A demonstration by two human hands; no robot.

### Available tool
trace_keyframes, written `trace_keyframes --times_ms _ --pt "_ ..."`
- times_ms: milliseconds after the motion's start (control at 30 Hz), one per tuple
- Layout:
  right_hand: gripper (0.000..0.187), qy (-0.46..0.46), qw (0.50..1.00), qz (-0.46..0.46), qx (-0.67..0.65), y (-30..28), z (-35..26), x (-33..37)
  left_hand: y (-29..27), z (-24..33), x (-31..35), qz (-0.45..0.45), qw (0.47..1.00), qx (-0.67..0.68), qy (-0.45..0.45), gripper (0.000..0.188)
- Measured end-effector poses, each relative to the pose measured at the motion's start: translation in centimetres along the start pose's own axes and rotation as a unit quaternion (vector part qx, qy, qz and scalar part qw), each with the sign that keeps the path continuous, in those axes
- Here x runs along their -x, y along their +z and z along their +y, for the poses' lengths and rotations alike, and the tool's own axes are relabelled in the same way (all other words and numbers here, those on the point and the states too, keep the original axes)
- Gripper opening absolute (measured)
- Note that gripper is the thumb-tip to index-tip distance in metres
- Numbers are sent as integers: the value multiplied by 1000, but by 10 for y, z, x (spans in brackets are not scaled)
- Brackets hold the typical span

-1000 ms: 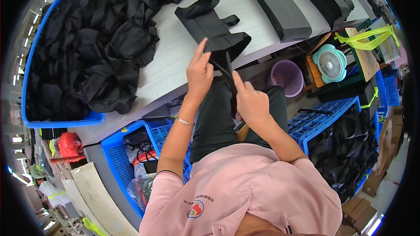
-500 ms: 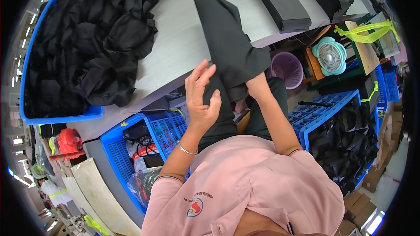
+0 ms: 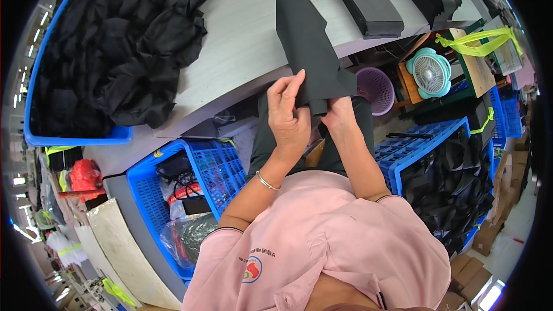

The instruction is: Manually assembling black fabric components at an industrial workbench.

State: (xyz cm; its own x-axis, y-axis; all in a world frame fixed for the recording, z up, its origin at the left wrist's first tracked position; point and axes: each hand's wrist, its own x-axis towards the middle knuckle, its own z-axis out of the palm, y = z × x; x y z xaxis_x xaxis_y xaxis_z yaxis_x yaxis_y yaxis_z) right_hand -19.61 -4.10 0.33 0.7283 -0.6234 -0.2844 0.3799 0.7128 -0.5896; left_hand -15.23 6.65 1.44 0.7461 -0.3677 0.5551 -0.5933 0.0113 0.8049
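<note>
A long black fabric piece (image 3: 303, 40) lies folded lengthwise on the grey table (image 3: 242, 46), its near end hanging over the table's front edge. My left hand (image 3: 286, 114) pinches that near end from the left, fingers raised along the cloth. My right hand (image 3: 339, 112) grips the same end from below and the right, partly hidden behind the fabric. A thin bracelet sits on my left wrist.
A heap of black fabric (image 3: 115, 46) fills a blue bin (image 3: 75, 137) at the table's left. Folded black stacks (image 3: 366, 3) lie at the back right. Under the table stand blue crates (image 3: 190, 178), a purple basket (image 3: 375, 87) and a teal fan (image 3: 431, 72).
The crumpled black piece has been spread and folded into a long strip on the table. Both hands have drawn back from the table top to its near end at the edge.
</note>
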Motion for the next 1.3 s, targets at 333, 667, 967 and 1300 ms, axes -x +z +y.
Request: trace_keyframes --times_ms 333,667,967,1300 --pt "33 44 993 -22 -103 -6 19 4 -1 16 22 -28 998 27 -53 78" --pt "33 27 994 83 -60 25 37 -5 -18 -9 18 -5 998 29 -47 77" --pt "42 -64 994 9 91 14 69 -40 -57 -34 -4 -12 988 124 -95 58" --pt "23 1 853 -205 480 53 39 -59 -75 -95 -17 130 863 324 -365 41"
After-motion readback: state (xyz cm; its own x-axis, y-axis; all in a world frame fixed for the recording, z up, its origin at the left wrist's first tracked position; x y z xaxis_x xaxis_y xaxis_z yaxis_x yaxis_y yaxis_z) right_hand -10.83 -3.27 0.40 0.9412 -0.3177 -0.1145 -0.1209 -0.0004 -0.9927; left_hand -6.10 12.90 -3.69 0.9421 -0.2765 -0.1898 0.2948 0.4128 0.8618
